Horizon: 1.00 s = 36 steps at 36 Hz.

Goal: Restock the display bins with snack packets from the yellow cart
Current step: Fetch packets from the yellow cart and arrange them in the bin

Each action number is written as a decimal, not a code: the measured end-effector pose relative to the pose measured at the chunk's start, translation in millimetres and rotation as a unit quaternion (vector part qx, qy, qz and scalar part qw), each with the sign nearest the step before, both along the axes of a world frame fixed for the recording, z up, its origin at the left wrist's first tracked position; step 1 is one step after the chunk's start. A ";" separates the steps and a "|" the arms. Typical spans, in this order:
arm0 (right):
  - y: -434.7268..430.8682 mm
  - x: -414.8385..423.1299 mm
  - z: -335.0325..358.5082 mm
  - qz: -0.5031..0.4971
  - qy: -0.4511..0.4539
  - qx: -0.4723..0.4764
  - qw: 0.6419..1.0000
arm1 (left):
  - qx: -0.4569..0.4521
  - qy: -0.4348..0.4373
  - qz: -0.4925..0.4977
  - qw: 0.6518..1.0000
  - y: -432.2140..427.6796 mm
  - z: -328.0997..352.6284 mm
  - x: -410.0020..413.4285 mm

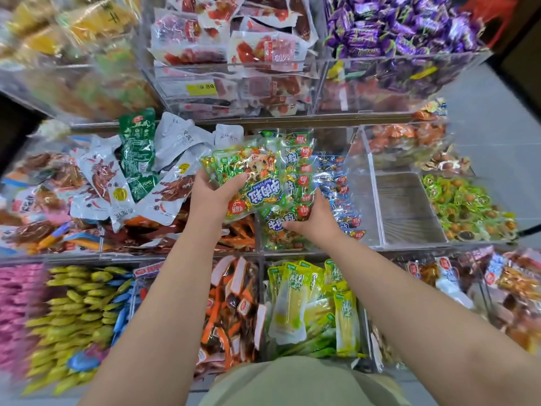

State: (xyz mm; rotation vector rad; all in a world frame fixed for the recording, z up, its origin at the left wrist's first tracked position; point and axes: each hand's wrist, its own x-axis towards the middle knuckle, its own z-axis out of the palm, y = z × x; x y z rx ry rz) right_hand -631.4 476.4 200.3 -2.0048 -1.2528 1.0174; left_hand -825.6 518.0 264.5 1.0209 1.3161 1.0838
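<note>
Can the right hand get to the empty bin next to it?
Probably yes: the empty bin lies just beside the right hand, open on top, though the hand grips a beef cubes packet.

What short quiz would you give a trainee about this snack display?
1. True or false: the left hand grips the upper green packet and the right hand grips the lower green packet.
2. What colour are the sweets in the top right bin? A red, B purple, C white.
3. Short answer: what lies in the clear bin between the blue sweets and the green sweets?

Key: 1 true; 2 B; 3 nothing, its floor shows bare.
</note>
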 end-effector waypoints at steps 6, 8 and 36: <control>-7.9 13.0 14.7 -0.035 0.048 -0.019 0.998 | -0.030 0.016 -0.025 0.999 -2.4 0.4 4.7; -14.8 17.7 20.2 -0.067 0.054 0.037 0.996 | -0.048 0.018 -0.025 0.998 -4.1 1.8 8.2; 0.1 12.9 137.9 0.389 -0.389 -0.005 0.835 | -0.017 0.025 0.147 0.989 -2.2 10.9 -4.7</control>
